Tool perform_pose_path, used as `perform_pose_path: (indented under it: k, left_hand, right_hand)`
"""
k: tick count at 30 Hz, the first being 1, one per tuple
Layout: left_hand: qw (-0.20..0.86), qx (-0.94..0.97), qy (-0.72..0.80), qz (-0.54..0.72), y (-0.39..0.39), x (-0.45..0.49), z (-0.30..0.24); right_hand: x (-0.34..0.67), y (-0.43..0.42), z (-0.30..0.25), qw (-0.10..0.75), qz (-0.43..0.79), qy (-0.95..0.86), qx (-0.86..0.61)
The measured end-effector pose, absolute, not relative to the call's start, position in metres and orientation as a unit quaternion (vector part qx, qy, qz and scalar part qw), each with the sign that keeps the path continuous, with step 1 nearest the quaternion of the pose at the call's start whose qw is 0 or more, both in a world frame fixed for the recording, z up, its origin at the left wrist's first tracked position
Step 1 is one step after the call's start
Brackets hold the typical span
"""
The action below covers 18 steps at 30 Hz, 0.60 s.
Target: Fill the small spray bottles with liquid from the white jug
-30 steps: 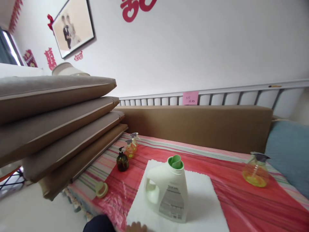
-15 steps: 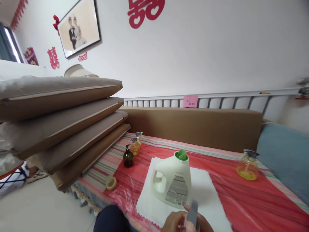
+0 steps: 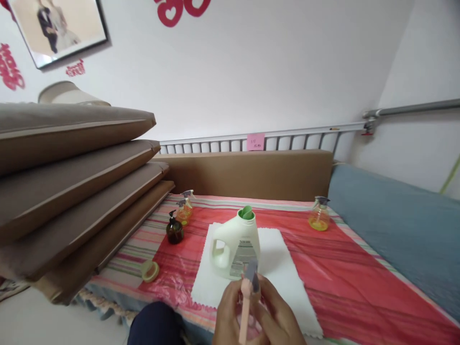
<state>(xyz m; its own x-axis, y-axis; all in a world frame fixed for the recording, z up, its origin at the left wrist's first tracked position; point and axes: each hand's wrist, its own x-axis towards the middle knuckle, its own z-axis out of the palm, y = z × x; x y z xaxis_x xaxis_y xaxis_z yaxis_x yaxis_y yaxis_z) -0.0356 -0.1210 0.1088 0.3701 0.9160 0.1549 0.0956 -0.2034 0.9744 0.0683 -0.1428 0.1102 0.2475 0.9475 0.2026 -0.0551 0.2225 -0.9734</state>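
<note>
Both my hands are wrapped round a spray bottle (image 3: 246,292) with a grey top and a pink trigger, low in the middle of the view. My left hand (image 3: 227,311) grips it from the left and my right hand (image 3: 278,314) from the right; most of its body is hidden by my fingers. Just beyond them stands a pale green detergent jug (image 3: 235,242), upright, with its mouth uncapped and a green spout inside. A white cloth (image 3: 283,258) with a scalloped edge lies under the jug.
A yellow-liquid spray bottle (image 3: 319,215) stands at the right. On the left are a dark pump bottle (image 3: 174,231), orange spray bottles (image 3: 184,213) and a tape roll (image 3: 150,271). Stacked cushions (image 3: 82,158) rise at the left; a long brown cushion (image 3: 244,175) lines the back.
My view has swung to the right, so the scene sits further left. The spray bottle in my hands has come up more fully into view, its pink trigger now facing me.
</note>
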Motion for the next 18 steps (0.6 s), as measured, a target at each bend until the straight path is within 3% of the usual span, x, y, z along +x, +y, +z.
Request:
perform_pose_path:
  k: [5, 12, 18]
  left_hand:
    - [0.524, 0.637, 0.309, 0.474, -0.118, -0.031, 0.110]
    - [0.479, 0.631, 0.358, 0.495, -0.110, -0.043, 0.102]
    - [0.484, 0.600, 0.399, 0.496, -0.101, -0.052, 0.094]
  right_hand:
    - [0.070, -0.151, 0.113, 0.648, 0.382, -0.423, -0.506]
    - [0.063, -0.132, 0.100, 0.725, 0.466, -0.301, -0.409]
    - [0.058, -0.126, 0.063, 0.700, 0.524, -0.287, -0.392]
